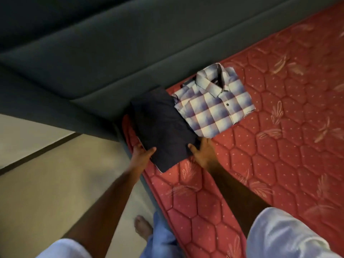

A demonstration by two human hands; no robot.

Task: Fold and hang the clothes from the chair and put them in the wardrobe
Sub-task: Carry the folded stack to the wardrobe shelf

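Two folded garments lie on a red quilted mattress, which fills the right side of the head view and carries a hexagon stitch pattern with pale leaf motifs. Along its far edge runs a dark grey padded headboard, sweeping across the top of the view. To the left, below the mattress edge, is a beige tiled floor with a dark grout line.

On the mattress, a purple-and-white checked shirt is folded into a neat rectangle, collar towards the headboard and buttons up. Just beside it, overlapping its left edge, sits a folded dark navy garment, close to the corner where mattress and headboard meet.

Both bare forearms reach forward from pale blue short sleeves. At the navy garment's near left edge, the left hand has its grip clamped on the fabric, thumb on top and fingers tucked beneath. On the near right corner, the right hand lies with fingers fairly straight, its grip released and merely pressing the cloth.

A bare foot stands on the floor beside pale blue trousers.
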